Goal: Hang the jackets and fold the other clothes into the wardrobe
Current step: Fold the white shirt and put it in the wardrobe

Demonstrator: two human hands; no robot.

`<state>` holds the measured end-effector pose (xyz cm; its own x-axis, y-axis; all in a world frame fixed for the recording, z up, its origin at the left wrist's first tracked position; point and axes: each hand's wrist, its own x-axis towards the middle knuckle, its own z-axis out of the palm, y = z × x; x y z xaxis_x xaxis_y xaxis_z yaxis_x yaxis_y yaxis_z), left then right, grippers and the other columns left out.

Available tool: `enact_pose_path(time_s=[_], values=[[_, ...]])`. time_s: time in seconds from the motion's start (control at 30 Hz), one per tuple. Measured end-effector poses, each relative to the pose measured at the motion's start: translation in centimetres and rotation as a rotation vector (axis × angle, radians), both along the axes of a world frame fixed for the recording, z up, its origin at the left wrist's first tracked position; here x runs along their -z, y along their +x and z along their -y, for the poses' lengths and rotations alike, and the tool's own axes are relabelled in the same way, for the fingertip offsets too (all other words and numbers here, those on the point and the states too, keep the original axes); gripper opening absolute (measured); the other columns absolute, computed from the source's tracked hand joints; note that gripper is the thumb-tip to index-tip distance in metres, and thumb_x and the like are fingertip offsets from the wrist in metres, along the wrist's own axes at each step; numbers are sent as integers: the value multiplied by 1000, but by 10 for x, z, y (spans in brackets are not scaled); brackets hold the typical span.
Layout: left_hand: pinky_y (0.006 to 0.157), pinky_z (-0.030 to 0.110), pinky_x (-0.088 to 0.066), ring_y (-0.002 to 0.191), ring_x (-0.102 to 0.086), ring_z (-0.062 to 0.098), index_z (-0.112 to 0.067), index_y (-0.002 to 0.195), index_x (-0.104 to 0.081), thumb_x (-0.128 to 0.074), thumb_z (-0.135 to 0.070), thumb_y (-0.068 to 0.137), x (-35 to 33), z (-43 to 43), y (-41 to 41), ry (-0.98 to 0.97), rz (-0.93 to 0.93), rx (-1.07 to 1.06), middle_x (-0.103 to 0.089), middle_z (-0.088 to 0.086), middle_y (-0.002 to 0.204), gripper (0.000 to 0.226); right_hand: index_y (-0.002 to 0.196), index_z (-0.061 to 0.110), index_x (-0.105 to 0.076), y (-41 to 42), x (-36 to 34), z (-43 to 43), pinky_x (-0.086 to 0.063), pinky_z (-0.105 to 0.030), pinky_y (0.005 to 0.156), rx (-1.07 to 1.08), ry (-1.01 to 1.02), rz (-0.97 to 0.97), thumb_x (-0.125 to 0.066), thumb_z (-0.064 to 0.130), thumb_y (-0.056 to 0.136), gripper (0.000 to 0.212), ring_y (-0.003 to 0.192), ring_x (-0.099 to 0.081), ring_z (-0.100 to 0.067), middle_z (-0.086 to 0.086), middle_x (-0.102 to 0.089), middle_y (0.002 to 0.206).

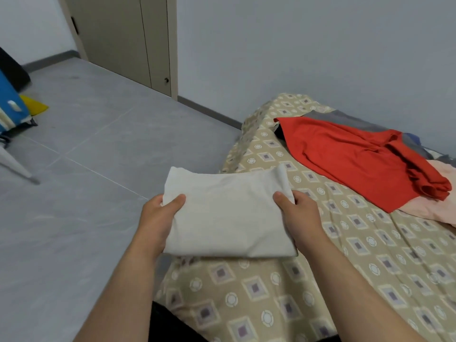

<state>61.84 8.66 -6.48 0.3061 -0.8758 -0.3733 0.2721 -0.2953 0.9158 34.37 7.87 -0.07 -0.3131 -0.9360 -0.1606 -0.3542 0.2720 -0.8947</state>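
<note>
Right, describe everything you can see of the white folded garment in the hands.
The white garment is folded into a neat, roughly rectangular bundle of several layers. The fabric is plain, soft and cotton-looking, and its far edge curls up slightly. It is held flat and about level over the left edge of the patterned bed. The left hand grips its left side and the right hand its right side, thumbs on top. Nothing else visibly touches it.
</note>
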Motion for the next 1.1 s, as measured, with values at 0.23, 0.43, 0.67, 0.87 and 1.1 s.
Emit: enact_pose_path(time_s=[0.23,0.43,0.67,0.87,1.1], values=[[48,24,-52,64,-69,14,-13,89,-70,-71,-18,87,19,41,48,107,3,-119,-76,1,78,5,72,19,-66,50,29,85,-42,-30,55,-103,88,-38,-64,33,89,22,54,-59,-3,8,-68,68],[53,28,-55,70,-73,19,-12,94,-69,-74,-8,75,-31,52,105,210,-67,-117,-77,6,86,21,73,23,-68,118,-3,123,-45,-32,58,-173,183,-31,-67,34,88,18,63,-63,-10,10,-68,69],[52,27,-55,70,-73,21,-13,94,-72,-69,-4,82,-134,67,220,181,-154,-182,-76,10,88,15,88,30,-72,222,-122,155,-55,-34,65,-354,238,33,-70,27,88,4,75,-73,-15,6,-76,84],[52,30,-55,71,-73,22,-13,96,-71,-70,-7,80,-218,58,312,174,-205,-206,-76,10,89,18,86,36,-72,324,-221,155,-57,-38,66,-395,277,44,-75,26,85,11,75,-74,-17,4,-77,85],[50,32,-55,69,-73,24,-15,90,-72,-69,-4,82,-312,39,402,171,-199,-330,-76,10,87,13,86,21,-72,430,-304,164,-58,-39,69,-452,296,63,-72,22,87,2,77,-73,-24,0,-76,82]])
